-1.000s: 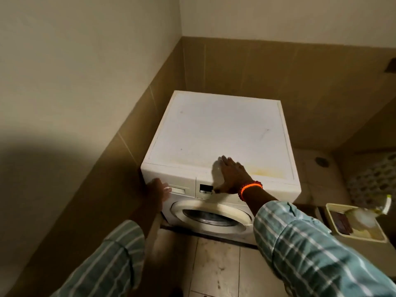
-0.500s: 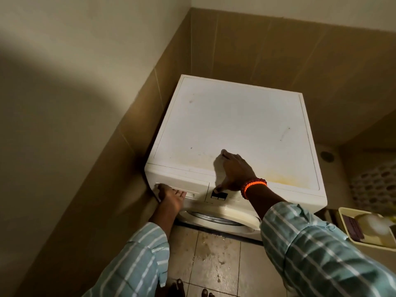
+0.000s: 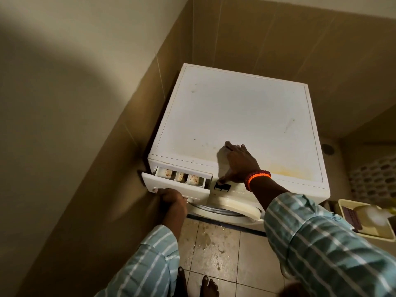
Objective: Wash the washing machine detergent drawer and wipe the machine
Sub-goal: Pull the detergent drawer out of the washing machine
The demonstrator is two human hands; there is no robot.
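The detergent drawer (image 3: 177, 181) juts partly out of the washing machine (image 3: 235, 116) at its front left corner; the left hand (image 3: 171, 197) grips its front; the right hand (image 3: 241, 162) rests flat, fingers spread, on top.

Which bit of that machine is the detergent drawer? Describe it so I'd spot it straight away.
Find the white washing machine in the tiled corner. At its top front left, the detergent drawer juts out, gripped by the left hand. Unlike the flat control panel beside it, it shows three stained compartments.
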